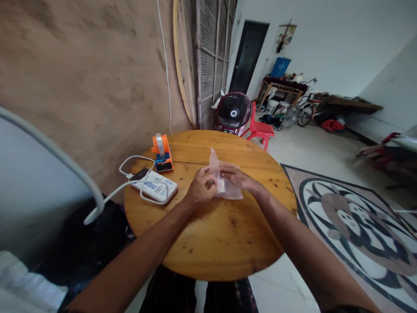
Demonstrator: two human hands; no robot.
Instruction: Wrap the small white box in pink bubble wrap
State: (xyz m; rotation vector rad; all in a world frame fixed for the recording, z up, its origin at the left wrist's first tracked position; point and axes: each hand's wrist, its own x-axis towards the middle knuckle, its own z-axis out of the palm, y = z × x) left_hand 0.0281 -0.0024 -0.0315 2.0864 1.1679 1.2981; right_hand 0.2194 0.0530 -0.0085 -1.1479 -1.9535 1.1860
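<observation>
Translucent pink bubble wrap (233,191), dimpled and crinkled, lies before you near the middle of a round, honey-coloured wooden table (224,252), its far corner rising to a soft peak. Your left hand (203,184) curls, thumb and forefinger drawn into a ring, their tips closed on the wrap's left edge. Your right hand (236,176) rests loosely over the sheet, fingers extended and almost flat, gripping nothing you can make out. A small whitish piece (221,186) shows between your hands, too blurred to identify. To the left sit an angular orange-and-blue tape dispenser (164,160) and a smooth, rounded white power bank (156,187), crossed by a looping cable (137,156); knots speckle the glossy planks.
</observation>
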